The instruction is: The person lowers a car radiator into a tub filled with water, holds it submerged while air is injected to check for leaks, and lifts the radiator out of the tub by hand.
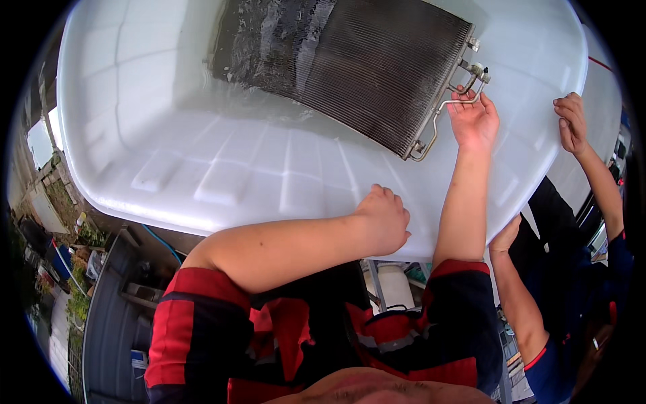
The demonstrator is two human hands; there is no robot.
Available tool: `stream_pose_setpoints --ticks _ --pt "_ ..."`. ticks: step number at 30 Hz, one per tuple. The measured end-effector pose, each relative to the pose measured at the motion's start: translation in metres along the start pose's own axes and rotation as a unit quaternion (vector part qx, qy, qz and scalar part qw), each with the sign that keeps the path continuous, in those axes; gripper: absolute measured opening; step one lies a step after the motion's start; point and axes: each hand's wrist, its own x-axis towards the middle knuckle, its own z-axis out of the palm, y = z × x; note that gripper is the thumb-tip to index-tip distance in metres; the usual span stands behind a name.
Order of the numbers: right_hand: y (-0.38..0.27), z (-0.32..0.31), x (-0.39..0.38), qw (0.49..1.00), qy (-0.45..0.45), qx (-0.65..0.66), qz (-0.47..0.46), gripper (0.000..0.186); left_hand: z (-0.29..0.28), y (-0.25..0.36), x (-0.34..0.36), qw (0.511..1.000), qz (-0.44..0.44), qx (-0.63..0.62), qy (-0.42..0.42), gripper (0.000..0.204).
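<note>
A dark finned car air-conditioning condenser (387,64) lies tilted in a large white plastic tub (222,185), its left part under water. Palm up, my right hand (474,121) has its fingers curled round the thin metal pipe (437,118) at the condenser's right end. My left hand (383,219) lies over the tub's near rim, fingers bent and closed against it, with the forearm along the edge. Its fingertips are partly hidden.
On the right stands another person, one hand (572,121) at the tub's right rim and the other hand (506,236) under its near right corner. Grey corrugated metal (111,337) and a blue hose (160,241) are below left.
</note>
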Motion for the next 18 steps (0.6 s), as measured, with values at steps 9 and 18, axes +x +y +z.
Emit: stream_pose_setpoints --ticks 9,18 --pt "0.007 -0.02 0.016 0.995 0.079 0.007 0.053 0.023 -0.008 0.001 0.001 0.998 -0.011 -0.038 -0.049 0.045" --pt "0.002 -0.003 0.009 0.999 0.029 -0.013 0.005 0.017 0.003 0.001 0.002 1.0 0.004 0.001 0.016 0.044"
